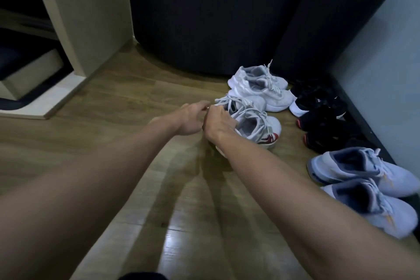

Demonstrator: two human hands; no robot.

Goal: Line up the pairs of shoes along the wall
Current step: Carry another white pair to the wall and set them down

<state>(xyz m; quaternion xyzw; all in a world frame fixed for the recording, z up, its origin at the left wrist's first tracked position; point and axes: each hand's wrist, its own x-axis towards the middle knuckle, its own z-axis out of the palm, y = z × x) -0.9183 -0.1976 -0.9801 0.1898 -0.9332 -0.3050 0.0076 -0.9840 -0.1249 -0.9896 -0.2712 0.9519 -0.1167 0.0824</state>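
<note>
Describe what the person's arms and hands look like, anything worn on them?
Both forearms are bare with no sleeves in view. The left hand and right hand wear no gloves. No watch or bracelet shows on either wrist, and the fingers are too blurred to tell about rings.

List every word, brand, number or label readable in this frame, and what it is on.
No text can be read.
Sneaker with red stripes, held by the left hand and right hand: stripes only, no letters.
Pale blue sneakers: orange marks, too blurred to read.
Black shoes: nothing legible.
</note>
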